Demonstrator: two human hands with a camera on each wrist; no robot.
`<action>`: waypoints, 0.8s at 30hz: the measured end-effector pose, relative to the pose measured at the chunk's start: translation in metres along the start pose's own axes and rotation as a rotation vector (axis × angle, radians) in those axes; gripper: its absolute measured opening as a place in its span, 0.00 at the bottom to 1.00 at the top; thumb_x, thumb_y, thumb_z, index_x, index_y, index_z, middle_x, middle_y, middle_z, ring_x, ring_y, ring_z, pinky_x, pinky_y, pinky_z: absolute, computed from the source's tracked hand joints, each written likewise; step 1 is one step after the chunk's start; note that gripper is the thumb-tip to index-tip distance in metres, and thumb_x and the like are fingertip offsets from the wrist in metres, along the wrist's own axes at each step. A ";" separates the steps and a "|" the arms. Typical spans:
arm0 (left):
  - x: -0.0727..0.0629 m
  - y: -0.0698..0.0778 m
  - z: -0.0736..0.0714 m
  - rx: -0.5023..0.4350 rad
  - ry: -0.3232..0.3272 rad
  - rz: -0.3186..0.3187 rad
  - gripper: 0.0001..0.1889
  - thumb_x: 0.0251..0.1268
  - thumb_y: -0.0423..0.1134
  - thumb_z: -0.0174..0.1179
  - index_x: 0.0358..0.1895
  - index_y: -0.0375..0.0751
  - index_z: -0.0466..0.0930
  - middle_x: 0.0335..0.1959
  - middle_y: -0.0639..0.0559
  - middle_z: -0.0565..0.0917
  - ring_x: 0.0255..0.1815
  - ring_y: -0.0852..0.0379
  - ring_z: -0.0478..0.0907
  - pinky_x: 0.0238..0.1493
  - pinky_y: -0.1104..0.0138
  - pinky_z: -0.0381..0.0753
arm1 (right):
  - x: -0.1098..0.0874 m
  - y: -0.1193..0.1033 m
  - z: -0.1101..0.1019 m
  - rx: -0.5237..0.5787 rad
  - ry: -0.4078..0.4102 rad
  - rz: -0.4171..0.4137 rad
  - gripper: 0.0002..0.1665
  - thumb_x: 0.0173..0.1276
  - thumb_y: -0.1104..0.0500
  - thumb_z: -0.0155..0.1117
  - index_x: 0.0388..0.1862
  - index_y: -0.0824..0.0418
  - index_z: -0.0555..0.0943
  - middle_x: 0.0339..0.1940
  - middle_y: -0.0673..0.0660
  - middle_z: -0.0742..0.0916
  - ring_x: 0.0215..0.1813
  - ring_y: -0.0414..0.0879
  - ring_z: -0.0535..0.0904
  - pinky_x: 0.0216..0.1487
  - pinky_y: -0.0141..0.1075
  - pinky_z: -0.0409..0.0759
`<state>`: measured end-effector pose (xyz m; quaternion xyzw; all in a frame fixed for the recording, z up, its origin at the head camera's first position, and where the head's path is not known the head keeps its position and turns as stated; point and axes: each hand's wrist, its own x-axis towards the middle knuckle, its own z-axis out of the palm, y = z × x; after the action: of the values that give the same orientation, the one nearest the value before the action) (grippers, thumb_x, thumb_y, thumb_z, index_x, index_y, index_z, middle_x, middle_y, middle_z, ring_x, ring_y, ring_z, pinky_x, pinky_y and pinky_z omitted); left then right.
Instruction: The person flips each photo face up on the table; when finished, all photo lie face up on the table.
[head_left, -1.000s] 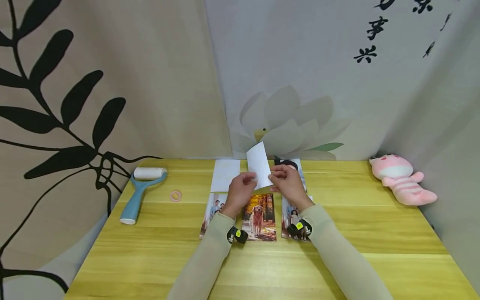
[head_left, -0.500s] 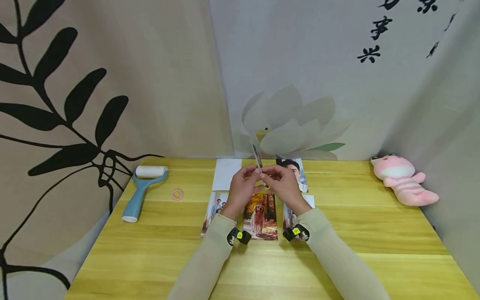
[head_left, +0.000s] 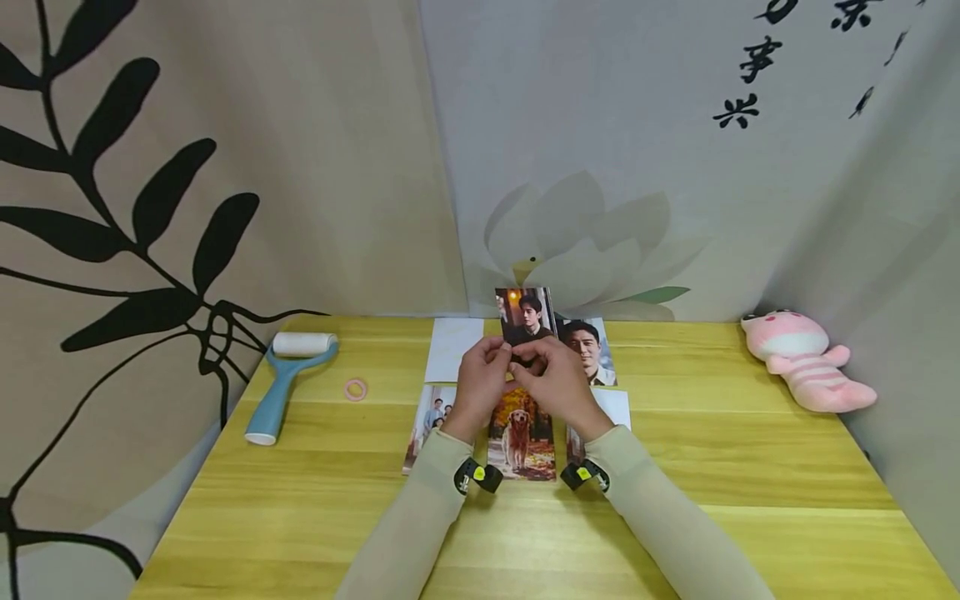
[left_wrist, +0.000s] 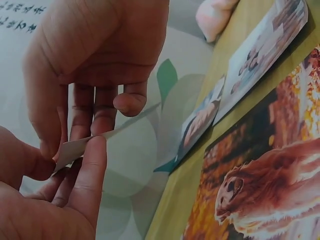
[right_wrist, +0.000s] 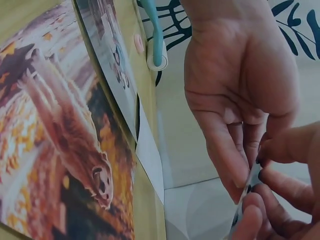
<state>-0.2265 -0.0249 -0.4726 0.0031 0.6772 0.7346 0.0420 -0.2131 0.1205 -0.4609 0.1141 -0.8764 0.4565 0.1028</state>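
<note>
Both hands pinch a portrait photo [head_left: 527, 308] by its lower part, upright above the table's back edge. It shows a dark-haired person in dark clothes; a layered edge shows along its right side. My left hand [head_left: 482, 385] grips the lower left with thumb and fingers. From the right, my right hand [head_left: 561, 385] pinches the bottom, its fingertips meeting the left ones. In the left wrist view the photo [left_wrist: 75, 148] appears nearly edge-on between the fingers. A dog photo [head_left: 521, 442] lies flat below the hands. Another portrait photo [head_left: 588, 350] lies just behind the right hand.
A white card [head_left: 453, 350] and a family photo [head_left: 429, 423] lie left of the hands. Another photo [head_left: 615, 407] is partly hidden under the right forearm. Farther left are a blue-handled lint roller [head_left: 279, 392] and a pink ring [head_left: 356, 389]. A pink plush toy [head_left: 806, 362] lies at right.
The held photo has turned from its white back, through edge-on, to its picture side facing the head camera. Both hands have drawn closer together at its lower edge.
</note>
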 end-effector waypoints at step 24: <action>0.007 -0.011 -0.022 -0.041 0.082 -0.036 0.17 0.84 0.38 0.54 0.66 0.34 0.79 0.51 0.40 0.84 0.45 0.53 0.83 0.37 0.58 0.92 | 0.015 0.037 -0.031 0.102 0.073 0.190 0.17 0.72 0.52 0.73 0.56 0.59 0.87 0.46 0.57 0.89 0.43 0.50 0.84 0.43 0.39 0.81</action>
<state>-0.2338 -0.0454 -0.4862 -0.0402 0.6631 0.7470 0.0275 -0.2362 0.1646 -0.4677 0.0188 -0.8546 0.5119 0.0849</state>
